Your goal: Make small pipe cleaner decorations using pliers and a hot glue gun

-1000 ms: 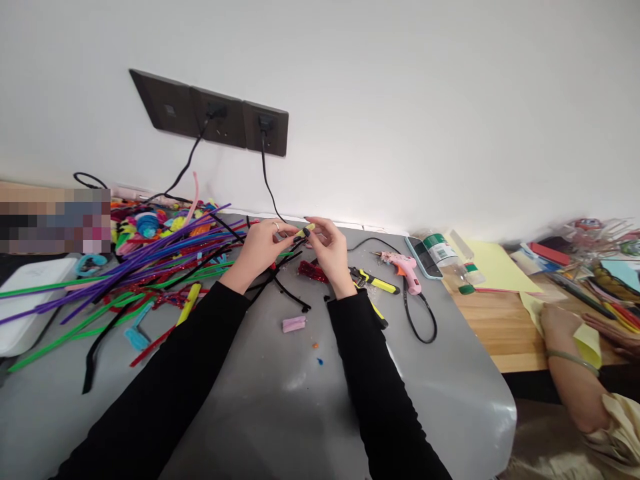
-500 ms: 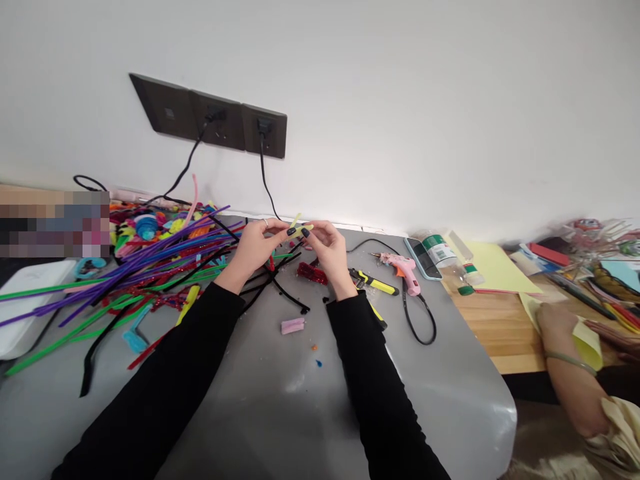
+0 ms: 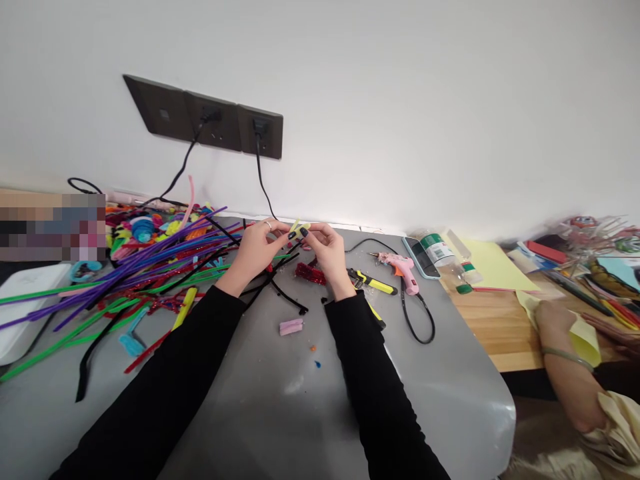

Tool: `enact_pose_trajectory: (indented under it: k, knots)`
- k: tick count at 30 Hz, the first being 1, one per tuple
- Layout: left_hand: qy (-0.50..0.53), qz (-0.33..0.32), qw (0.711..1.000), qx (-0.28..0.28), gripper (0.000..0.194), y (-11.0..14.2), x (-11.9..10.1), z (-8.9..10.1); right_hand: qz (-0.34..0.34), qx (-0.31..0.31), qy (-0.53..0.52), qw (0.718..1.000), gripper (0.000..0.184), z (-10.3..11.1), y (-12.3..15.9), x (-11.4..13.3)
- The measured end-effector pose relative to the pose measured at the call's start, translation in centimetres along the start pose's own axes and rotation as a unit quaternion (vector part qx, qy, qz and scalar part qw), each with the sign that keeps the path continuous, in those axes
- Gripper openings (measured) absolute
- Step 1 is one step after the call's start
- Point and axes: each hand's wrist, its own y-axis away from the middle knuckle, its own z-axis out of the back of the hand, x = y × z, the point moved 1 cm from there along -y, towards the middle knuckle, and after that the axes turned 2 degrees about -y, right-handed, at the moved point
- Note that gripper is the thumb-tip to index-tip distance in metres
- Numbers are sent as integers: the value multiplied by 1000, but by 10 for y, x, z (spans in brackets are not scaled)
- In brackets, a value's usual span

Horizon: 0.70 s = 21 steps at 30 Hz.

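Between my fingertips is a short bent yellow pipe cleaner, raised above the far part of the grey table. My left hand pinches it from the left and wears a ring. From the right, my right hand grips its other side with thumb and fingers. Below my hands lie black pipe cleaners and a red glittery bundle. A small lilac piece rests nearer to me on the table.
Purple, green and red pipe cleaners heap up at the left. At the right lie yellow-black pliers, a pink glue gun with its cable, a phone and a plastic bottle. Another person's hand holds yellow paper.
The yellow pipe cleaner has turned slightly between my fingers, and its upright end stands a little lower. My hands stay close together. The view has shifted slightly.
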Motion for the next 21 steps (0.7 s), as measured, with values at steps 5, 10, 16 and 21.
enact_pose_trajectory:
  k: [5, 10, 16, 21]
  knots:
    - [-1, 19, 1000, -10, 28, 0, -2, 1, 0, -18, -1, 1000, 44, -2, 0, 1]
    - [3, 32, 999, -21, 30, 0, -5, 2, -3, -16, -1, 1000, 43, -2, 1, 1]
    - [-2, 24, 1000, -6, 34, 0, -5, 3, 7, -7, 4, 1000, 43, -1, 1, 2]
    - [-7, 2, 1000, 16, 33, 1, -4, 1, 9, 7, -4, 1000, 42, -3, 2, 4]
